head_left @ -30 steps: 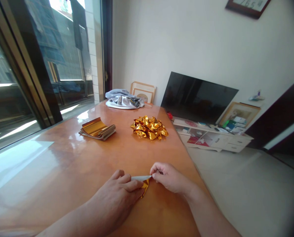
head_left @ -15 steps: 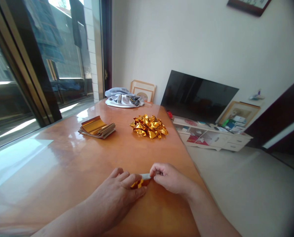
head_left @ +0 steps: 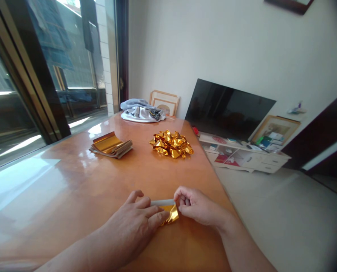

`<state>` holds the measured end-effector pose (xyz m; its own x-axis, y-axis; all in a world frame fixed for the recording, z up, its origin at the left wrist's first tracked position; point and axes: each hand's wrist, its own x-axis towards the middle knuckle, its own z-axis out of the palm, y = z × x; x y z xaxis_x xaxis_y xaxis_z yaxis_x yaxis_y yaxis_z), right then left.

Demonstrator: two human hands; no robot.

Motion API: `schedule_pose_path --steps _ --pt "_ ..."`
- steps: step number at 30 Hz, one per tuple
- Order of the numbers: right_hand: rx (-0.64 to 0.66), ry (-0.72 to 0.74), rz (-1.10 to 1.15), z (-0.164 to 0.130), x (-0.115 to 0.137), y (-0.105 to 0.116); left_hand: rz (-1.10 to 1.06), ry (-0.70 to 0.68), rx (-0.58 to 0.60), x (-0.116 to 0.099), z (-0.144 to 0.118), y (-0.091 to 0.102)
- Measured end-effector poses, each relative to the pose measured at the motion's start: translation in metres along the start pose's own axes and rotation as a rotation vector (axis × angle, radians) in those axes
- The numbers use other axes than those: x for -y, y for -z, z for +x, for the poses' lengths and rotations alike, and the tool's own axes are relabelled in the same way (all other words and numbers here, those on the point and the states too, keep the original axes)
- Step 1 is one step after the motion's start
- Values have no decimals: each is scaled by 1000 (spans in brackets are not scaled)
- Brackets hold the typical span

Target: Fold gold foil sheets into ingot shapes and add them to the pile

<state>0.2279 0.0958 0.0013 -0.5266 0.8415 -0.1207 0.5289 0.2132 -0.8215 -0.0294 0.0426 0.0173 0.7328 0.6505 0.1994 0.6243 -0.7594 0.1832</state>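
A small piece of gold foil paper (head_left: 171, 213) with a white underside lies on the glossy orange-brown table (head_left: 80, 189) near its front edge. My left hand (head_left: 137, 223) presses flat on the paper's left part, fingers spread over it. My right hand (head_left: 195, 206) pinches the paper's right edge between thumb and fingers. Farther back lie a pile of folded gold foil pieces (head_left: 171, 144) and a stack of flat gold foil sheets (head_left: 111, 144).
A grey and white cloth bundle (head_left: 141, 111) sits at the table's far end. The table's right edge drops to a pale floor. Beyond stand a leaning dark TV screen (head_left: 227, 109), a low white cabinet (head_left: 242, 156) and picture frames. Glass doors run along the left.
The gold side of the paper shows more now, spread wider between my hands. My right hand has shifted slightly right; my left hand stays pressed on the paper.
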Motion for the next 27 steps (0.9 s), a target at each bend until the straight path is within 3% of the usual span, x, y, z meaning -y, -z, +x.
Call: schedule_pose_path --steps 6,18,27 --pt "48 66 -58 0 -1 3 -26 1 12 0 3 2" --pt "-3 95 -147 7 1 5 16 -19 64 4 8 7" --pt "-73 -3 -162 13 1 -4 13 -40 40 4 5 3"
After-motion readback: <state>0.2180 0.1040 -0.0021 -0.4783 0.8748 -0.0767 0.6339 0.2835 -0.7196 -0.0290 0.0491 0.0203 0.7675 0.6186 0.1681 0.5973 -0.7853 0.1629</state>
